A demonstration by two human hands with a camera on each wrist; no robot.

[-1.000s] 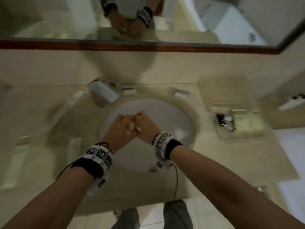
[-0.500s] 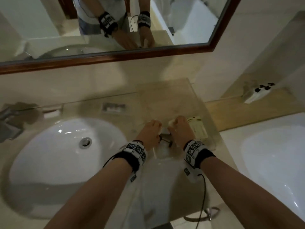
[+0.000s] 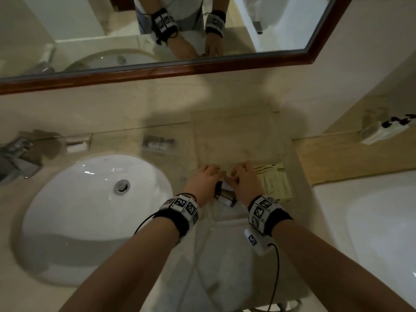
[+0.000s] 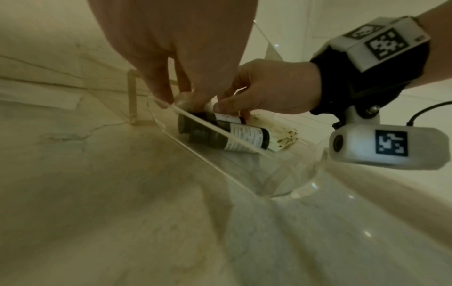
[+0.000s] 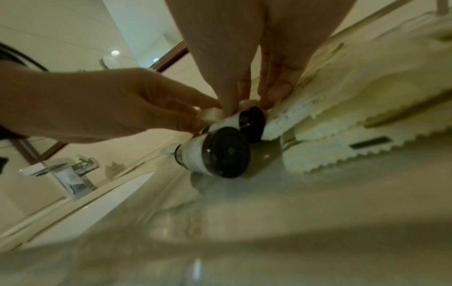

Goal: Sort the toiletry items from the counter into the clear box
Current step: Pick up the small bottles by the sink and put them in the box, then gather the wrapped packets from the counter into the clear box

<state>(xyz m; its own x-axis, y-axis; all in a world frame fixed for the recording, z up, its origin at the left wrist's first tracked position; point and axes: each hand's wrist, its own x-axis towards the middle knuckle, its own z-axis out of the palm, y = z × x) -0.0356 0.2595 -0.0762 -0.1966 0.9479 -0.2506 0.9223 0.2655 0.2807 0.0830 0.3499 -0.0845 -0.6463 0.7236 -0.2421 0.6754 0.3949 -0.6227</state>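
Both hands, left [image 3: 203, 184] and right [image 3: 246, 183], pinched a small cream-coloured item [image 5: 212, 114] above two dark-capped white-labelled bottles [image 4: 228, 135] inside the clear plastic box [image 4: 247, 152].

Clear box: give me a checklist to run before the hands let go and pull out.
1. Hands over the box: left hand and right hand both reach into the clear box. Ok.
2. Small pale item between the fingertips, down at the bottles: whether it rests on the floor, cannot tell.
3. Two dark-capped bottles lying on their sides inside the box, side by side. Ok.
4. Sachets lying flat in the box to the right of the bottles. Ok.
5. Items left on the counter: small things by the wall are blurred, cannot tell.
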